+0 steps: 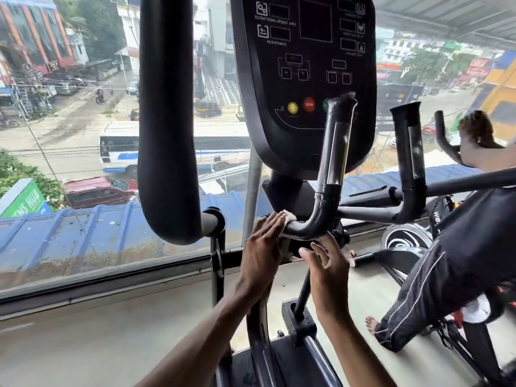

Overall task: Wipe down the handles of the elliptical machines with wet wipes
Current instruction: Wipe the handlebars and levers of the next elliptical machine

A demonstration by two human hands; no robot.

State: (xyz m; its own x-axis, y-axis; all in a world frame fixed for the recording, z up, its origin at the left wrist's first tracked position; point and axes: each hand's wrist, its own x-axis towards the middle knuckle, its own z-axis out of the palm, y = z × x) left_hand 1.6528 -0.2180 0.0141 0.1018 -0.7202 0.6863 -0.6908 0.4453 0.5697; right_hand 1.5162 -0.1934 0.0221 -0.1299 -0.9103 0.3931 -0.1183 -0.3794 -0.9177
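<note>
Nearest, two bare forearms reach up from the lower edge. The left hand (262, 244) lies flat, fingers straight and pressed together, holding the wet wipe (289, 217) against the short horizontal run of the grip handle (332, 163). The wipe shows white at the fingertips and drapes round the bar. The right hand (328, 263) sits just right and lower, under the bar, fingers loosely spread and gripping nothing I can make out.

What matters next is the handle's line: from the wipe it runs right to a bend, then rises away on a long upright axis, past a silver plate, ending before the console (304, 65). The rest to wipe, I judge, lies right of and above the left fingers — the hand touching it.

A second handle (407, 152) stands further right and a padded arm (167, 121) stands left. Beyond are the concrete floor (83, 331) and a window (69, 135) over a wet street.
</note>
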